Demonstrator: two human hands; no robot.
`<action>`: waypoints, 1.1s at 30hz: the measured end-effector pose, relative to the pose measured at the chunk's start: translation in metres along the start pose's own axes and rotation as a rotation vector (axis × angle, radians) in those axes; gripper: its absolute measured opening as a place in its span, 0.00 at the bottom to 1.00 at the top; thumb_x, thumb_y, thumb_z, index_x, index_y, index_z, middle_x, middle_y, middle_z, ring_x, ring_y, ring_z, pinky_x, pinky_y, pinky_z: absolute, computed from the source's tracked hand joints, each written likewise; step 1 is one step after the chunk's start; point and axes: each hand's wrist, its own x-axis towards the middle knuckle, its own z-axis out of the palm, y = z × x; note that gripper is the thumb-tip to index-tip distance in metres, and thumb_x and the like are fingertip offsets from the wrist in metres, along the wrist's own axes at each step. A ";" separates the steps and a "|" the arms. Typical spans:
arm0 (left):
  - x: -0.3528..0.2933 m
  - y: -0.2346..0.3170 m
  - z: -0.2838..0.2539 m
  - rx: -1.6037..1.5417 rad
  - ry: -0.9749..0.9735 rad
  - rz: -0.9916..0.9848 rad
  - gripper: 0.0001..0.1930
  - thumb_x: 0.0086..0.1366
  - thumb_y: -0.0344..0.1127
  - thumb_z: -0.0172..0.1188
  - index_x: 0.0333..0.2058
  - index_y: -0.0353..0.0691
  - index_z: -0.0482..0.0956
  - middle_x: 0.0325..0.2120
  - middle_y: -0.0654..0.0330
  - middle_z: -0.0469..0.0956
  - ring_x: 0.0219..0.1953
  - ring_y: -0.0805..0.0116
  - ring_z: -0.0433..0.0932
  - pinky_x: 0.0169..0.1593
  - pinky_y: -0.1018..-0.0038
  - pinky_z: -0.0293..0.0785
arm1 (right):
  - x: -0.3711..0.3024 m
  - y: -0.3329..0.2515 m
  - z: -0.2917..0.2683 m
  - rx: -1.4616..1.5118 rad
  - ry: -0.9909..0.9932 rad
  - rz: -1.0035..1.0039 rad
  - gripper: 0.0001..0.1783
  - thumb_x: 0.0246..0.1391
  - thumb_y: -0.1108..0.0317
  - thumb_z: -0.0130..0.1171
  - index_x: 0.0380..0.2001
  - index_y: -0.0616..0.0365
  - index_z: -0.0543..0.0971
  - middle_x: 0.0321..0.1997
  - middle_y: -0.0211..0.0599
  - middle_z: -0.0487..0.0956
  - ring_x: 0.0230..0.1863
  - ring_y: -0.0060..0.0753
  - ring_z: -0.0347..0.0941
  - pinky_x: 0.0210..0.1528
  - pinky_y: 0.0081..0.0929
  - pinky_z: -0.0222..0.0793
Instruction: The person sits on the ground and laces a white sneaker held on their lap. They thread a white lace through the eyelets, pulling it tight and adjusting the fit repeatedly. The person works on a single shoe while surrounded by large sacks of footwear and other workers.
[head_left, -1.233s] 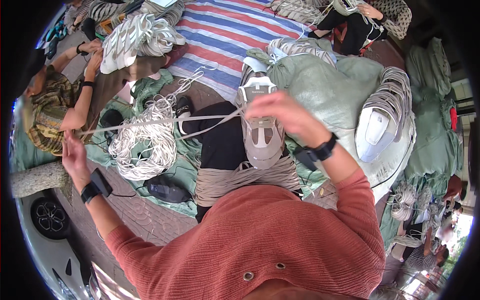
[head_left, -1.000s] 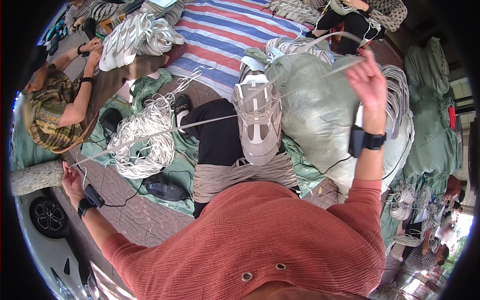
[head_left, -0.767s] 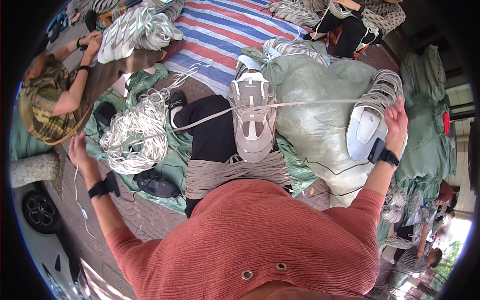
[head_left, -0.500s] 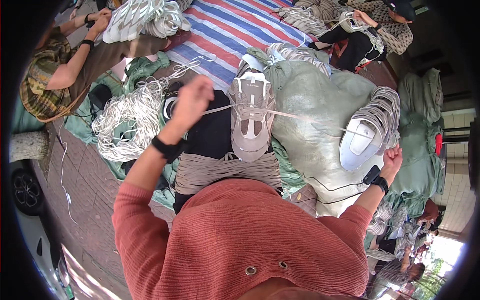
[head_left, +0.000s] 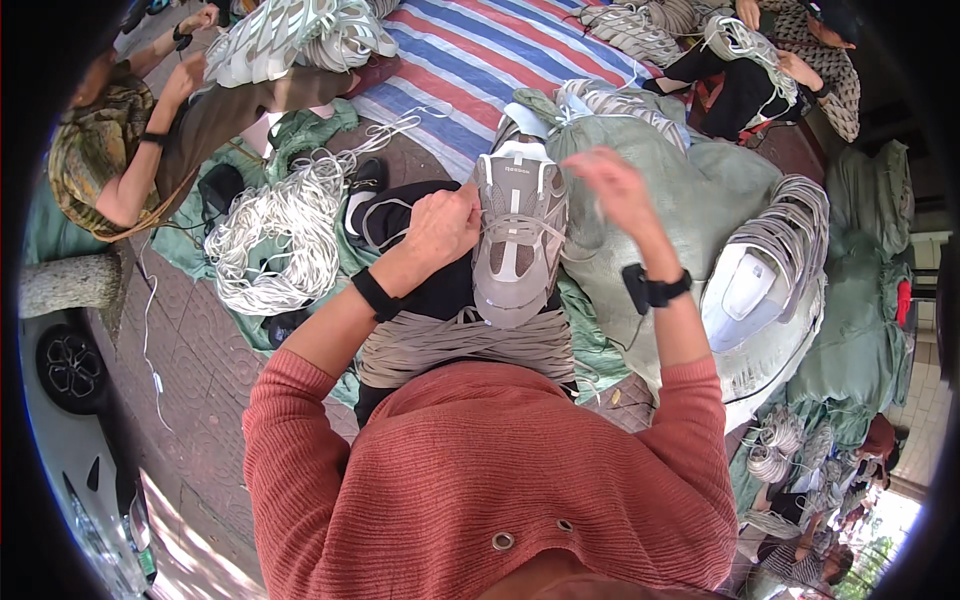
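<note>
The shoe [head_left: 517,240], toe bodyward, is flanked by the left hand [head_left: 445,228], nearer, fingers curled closed, and right hand [head_left: 618,190], blurred, grip unclear.

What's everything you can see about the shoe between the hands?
The shoe is greyish, with white strips, a pale collar and mesh-looking sides. Its rounded toe faces the person. A pale lace crosses its middle. The curled left hand seems to touch its left edge; the right hand is blurred, off its right side.

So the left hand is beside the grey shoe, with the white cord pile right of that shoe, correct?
Wrong side: the left hand is beside the grey shoe, but the white cord pile lies left of that shoe in the head view.
</note>
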 end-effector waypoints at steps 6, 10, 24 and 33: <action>0.021 0.000 -0.002 -0.486 -0.339 -0.437 0.05 0.61 0.29 0.60 0.31 0.32 0.77 0.20 0.56 0.81 0.19 0.69 0.80 0.22 0.73 0.75 | 0.025 0.011 0.074 -0.297 -0.376 -0.264 0.09 0.51 0.75 0.57 0.37 0.62 0.81 0.34 0.39 0.75 0.38 0.41 0.71 0.43 0.35 0.67; 0.017 0.009 -0.024 -0.414 -0.305 -0.398 0.04 0.63 0.27 0.59 0.32 0.32 0.77 0.21 0.56 0.81 0.19 0.74 0.79 0.22 0.77 0.74 | 0.019 0.018 0.073 -0.097 -0.400 -0.126 0.13 0.47 0.77 0.59 0.39 0.63 0.80 0.35 0.37 0.74 0.37 0.39 0.71 0.40 0.33 0.67; -0.007 0.016 -0.011 -0.182 0.075 -0.037 0.08 0.58 0.34 0.63 0.34 0.41 0.74 0.30 0.53 0.78 0.32 0.46 0.78 0.33 0.56 0.72 | 0.016 -0.009 0.082 0.024 -0.337 0.021 0.08 0.44 0.79 0.63 0.32 0.62 0.78 0.31 0.36 0.72 0.32 0.35 0.71 0.36 0.30 0.65; -0.009 -0.011 -0.011 -0.176 -0.086 0.315 0.09 0.54 0.30 0.67 0.32 0.39 0.76 0.37 0.58 0.69 0.37 0.56 0.76 0.36 0.63 0.74 | 0.044 -0.015 0.056 0.136 -0.671 0.232 0.07 0.53 0.74 0.60 0.36 0.63 0.78 0.29 0.29 0.70 0.32 0.27 0.68 0.35 0.30 0.64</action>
